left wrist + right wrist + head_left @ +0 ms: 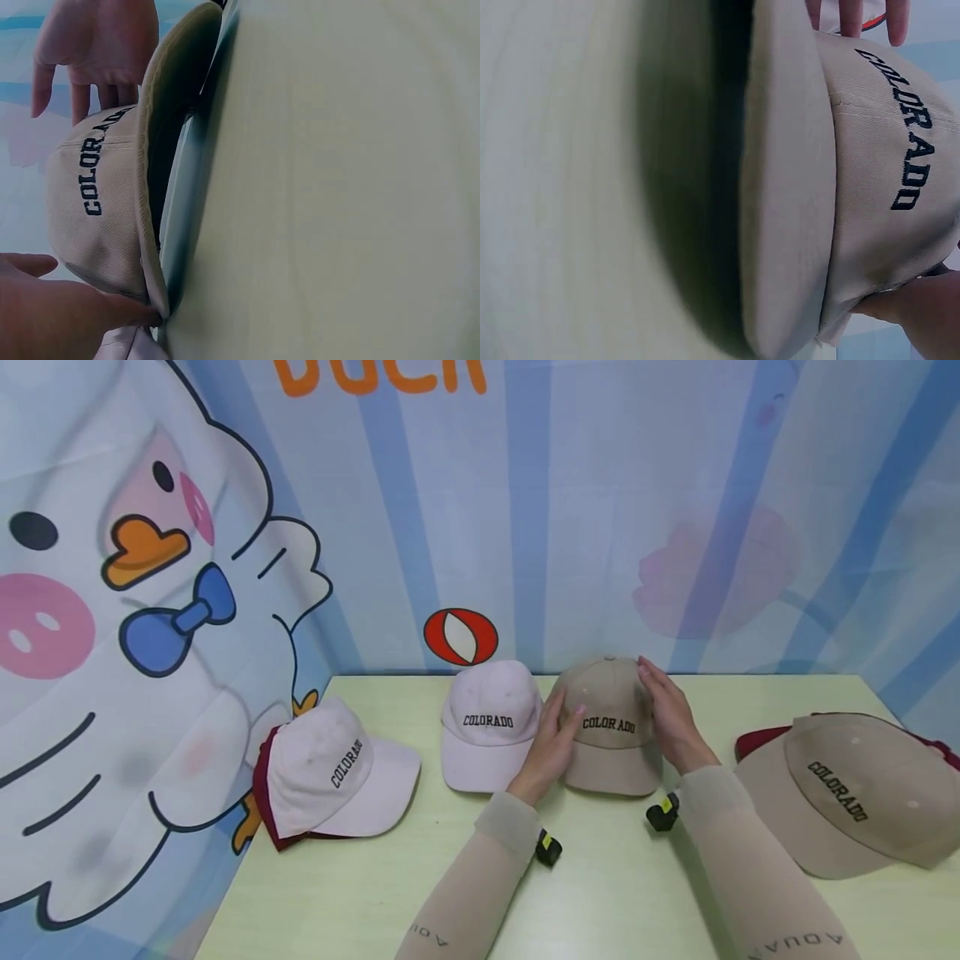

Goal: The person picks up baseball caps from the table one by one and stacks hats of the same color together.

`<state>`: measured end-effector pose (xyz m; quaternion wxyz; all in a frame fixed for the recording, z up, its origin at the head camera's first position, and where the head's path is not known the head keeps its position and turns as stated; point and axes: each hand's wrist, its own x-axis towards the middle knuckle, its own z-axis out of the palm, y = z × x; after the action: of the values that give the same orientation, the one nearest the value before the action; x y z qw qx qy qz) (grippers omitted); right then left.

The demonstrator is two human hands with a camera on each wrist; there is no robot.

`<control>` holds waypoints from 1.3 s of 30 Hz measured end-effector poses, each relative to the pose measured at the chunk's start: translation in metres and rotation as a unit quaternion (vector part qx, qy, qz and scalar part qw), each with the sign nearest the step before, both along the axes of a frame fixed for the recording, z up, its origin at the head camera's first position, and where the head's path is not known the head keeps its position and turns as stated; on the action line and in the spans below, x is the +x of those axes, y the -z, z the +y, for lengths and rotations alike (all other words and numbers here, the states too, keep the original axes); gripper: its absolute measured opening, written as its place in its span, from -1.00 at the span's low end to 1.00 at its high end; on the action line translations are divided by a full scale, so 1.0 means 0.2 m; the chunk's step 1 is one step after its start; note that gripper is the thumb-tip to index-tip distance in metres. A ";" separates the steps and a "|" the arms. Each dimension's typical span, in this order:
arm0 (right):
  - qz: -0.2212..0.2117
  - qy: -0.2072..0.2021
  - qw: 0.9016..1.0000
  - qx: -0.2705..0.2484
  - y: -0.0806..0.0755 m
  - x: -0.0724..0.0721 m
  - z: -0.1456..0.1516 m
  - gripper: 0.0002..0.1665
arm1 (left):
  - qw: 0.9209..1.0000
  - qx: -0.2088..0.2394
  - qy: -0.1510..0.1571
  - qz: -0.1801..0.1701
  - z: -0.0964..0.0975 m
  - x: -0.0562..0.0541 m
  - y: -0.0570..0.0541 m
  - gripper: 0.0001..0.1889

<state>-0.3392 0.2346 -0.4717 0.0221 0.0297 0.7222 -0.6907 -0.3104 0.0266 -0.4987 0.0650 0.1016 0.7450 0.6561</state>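
A beige baseball cap (609,693) lettered COLORADO sits at the table's back edge, brim toward me. My left hand (552,747) rests along its left side with fingers extended, between it and a white cap (491,702). In the left wrist view a digit of that hand (60,315) reaches the brim's end. Against the cap's right side lies my right hand (671,714), fingers straight and pointing up. The right wrist view has the right thumb (922,311) at the cap's lower edge, part of that hand being hidden.
At left, another white cap (322,768) overlaps a dark red one (264,785). A beige cap (877,785) over a dark red one (757,741) lies at right. The pale table (360,902) backs onto a printed cloth (472,510).
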 end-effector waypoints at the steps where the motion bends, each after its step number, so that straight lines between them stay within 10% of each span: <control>1: 0.001 0.002 1.000 -0.002 0.00 0.00 0.00 -0.19 | 1.000 -0.002 0.001 0.000 0.00 0.00 0.00 -0.18; 23: 0.093 0.053 0.993 0.049 -0.20 0.26 -0.29 -0.46 | 0.996 -0.049 0.018 0.071 -0.23 0.17 -0.28 -0.50; 39: -0.025 -0.056 0.995 -0.084 -0.12 0.42 -0.79 -0.59 | 0.967 -0.152 -0.158 0.131 -0.63 0.23 -0.39 -0.59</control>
<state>-0.2561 0.0775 -0.4471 0.0812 0.0042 0.6610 -0.7459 -0.2650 -0.0985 -0.4215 -0.1229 0.0563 0.8448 0.5178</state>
